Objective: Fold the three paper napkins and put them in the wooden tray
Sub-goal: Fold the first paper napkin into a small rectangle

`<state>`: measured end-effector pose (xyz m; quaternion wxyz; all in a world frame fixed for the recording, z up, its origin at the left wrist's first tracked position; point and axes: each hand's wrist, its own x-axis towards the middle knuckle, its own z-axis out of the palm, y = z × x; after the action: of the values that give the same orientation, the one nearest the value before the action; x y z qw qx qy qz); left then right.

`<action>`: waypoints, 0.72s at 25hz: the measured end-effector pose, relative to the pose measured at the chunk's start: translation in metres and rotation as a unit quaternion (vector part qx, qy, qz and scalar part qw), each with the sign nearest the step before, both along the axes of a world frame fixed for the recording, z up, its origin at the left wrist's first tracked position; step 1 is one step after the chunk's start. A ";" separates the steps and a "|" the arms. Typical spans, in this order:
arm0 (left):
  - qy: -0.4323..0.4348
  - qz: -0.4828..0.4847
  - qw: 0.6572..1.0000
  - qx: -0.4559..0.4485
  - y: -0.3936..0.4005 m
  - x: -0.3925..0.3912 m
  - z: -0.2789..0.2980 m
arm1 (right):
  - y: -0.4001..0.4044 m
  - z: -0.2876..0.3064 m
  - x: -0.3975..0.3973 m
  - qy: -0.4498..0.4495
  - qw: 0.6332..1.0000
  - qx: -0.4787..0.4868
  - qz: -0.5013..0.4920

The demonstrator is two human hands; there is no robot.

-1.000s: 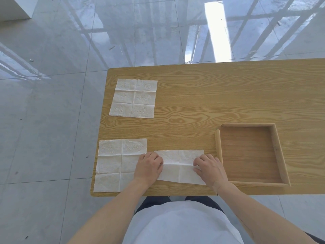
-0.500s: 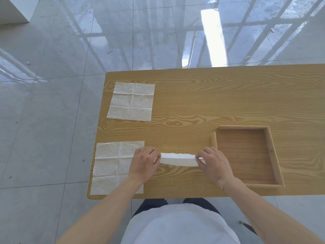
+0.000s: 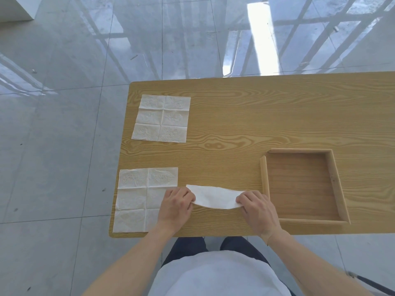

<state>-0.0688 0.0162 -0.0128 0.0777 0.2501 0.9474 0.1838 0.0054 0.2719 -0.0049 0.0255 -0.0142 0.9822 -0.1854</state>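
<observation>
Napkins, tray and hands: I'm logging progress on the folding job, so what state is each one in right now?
Held napkin: partly folded, pinched at both ends.
Near-left napkin: unfolded, flat on the table; its right edge lies under the left hand.
Far-left napkin: unfolded, flat, untouched.
Wooden tray: empty.
Left hand: gripping the held napkin's left end.
Right hand: gripping its right end.
</observation>
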 end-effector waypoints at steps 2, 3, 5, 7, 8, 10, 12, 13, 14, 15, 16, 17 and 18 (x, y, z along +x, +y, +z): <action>-0.009 -0.008 1.000 -0.009 -0.001 0.004 -0.005 | -0.004 -0.004 0.004 -0.015 1.000 0.016 0.002; -0.013 -0.012 1.000 -0.013 -0.002 0.005 -0.006 | -0.007 -0.006 0.006 -0.022 0.999 0.024 0.001; -0.015 -0.021 0.999 -0.022 -0.004 0.008 -0.009 | -0.012 -0.010 0.010 -0.033 0.999 0.037 -0.004; -0.017 -0.027 0.999 -0.032 -0.006 0.010 -0.011 | -0.017 -0.011 0.015 -0.035 0.998 0.050 -0.008; -0.017 -0.027 0.999 -0.035 -0.007 0.011 -0.012 | -0.019 -0.012 0.018 -0.035 0.998 0.055 -0.012; -0.013 -0.031 0.999 -0.036 -0.009 0.013 -0.014 | -0.022 -0.014 0.022 -0.043 0.996 0.068 -0.026; -0.007 -0.051 0.998 -0.029 -0.008 0.017 -0.016 | -0.026 -0.014 0.025 -0.062 0.994 0.089 -0.028; -0.006 -0.066 0.997 -0.028 -0.005 0.019 -0.017 | -0.030 -0.015 0.026 -0.074 0.992 0.096 -0.021; -0.010 -0.084 0.996 -0.032 -0.001 0.022 -0.018 | -0.036 -0.015 0.027 -0.090 0.991 0.100 -0.007; -0.019 -0.101 0.994 -0.046 0.004 0.025 -0.019 | -0.043 -0.017 0.028 -0.106 0.989 0.100 0.009; -0.033 -0.117 0.990 -0.069 0.010 0.027 -0.021 | -0.049 -0.021 0.028 -0.119 0.988 0.096 0.025; -0.051 -0.131 0.985 -0.099 0.015 0.029 -0.022 | -0.055 -0.025 0.028 -0.130 0.986 0.095 0.036; -0.067 -0.142 0.979 -0.127 0.018 0.030 -0.023 | -0.058 -0.029 0.028 -0.139 0.984 0.098 0.042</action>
<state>-0.0390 0.0345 -0.0363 0.1979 0.3574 0.9104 0.0651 0.0330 0.2137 -0.0338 0.1713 -0.0270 0.9810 -0.0871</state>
